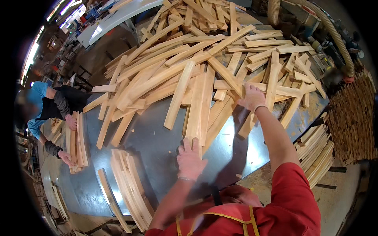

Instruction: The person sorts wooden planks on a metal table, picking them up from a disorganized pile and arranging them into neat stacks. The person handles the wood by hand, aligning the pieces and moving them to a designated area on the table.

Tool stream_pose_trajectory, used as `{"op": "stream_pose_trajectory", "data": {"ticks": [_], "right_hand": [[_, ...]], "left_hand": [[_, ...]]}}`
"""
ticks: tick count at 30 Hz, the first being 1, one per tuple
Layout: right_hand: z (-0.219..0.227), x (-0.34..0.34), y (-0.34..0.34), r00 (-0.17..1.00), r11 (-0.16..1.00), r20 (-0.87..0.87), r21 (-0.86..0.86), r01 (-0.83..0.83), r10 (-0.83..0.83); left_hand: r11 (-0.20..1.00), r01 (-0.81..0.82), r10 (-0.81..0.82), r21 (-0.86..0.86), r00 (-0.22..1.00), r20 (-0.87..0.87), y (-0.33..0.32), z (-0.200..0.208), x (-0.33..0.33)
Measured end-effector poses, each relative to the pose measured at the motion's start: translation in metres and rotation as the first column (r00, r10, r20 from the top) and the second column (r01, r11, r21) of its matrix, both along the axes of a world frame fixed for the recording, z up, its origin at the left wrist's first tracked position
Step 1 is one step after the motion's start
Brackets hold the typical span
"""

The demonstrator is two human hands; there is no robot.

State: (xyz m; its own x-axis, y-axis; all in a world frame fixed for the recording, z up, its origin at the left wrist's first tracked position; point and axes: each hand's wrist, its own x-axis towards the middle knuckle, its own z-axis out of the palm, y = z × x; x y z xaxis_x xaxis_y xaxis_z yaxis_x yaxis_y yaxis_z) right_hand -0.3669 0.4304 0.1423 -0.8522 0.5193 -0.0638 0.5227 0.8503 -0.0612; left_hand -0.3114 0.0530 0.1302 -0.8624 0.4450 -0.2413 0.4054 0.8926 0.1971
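My left hand [190, 160], in a thin pale glove, lies at the near end of a long wooden strip [194, 114]. Its fingers stretch over the strip's top and the thumb stands apart. Farther right, my right hand [252, 97] closes on the end of another wooden strip [226, 74] that slants down from the pile; the fingertips are partly hidden. Both strips belong to a loose, crisscrossed heap of pale wooden strips [173, 72] on the metal table [153, 137].
A neat stack of strips [130, 185] lies left of me, beside a single strip [108, 196]. At the far left a co-worker in blue [39, 98] handles several upright strips [78, 141]. Stacked wood [350, 118] and a ribbed hose [334, 31] stand at the right.
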Motion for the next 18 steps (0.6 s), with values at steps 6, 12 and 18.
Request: {"op": "stream_pose_trajectory", "data": {"ticks": [6, 12, 18], "right_hand": [[-0.010, -0.004, -0.020, 0.993, 0.892, -0.116, -0.451, -0.045, -0.009], [-0.007, 0.126, -0.212, 0.913, -0.184, -0.047, -0.974, -0.132, -0.406], [-0.057, 0.243, -0.381, 0.975, 0.181, 0.103, -0.981, 0.067, 0.195]], "left_hand": [[0.788, -0.439, 0.172, 0.432, 0.830, 0.530, -0.089, -0.010, -0.019], [0.293, -0.868, -0.212, 0.401, 0.350, 0.912, -0.209, 0.027, 0.062], [0.053, -0.890, 0.021, 0.453, 0.455, 0.890, -0.247, 0.006, 0.160]]}}
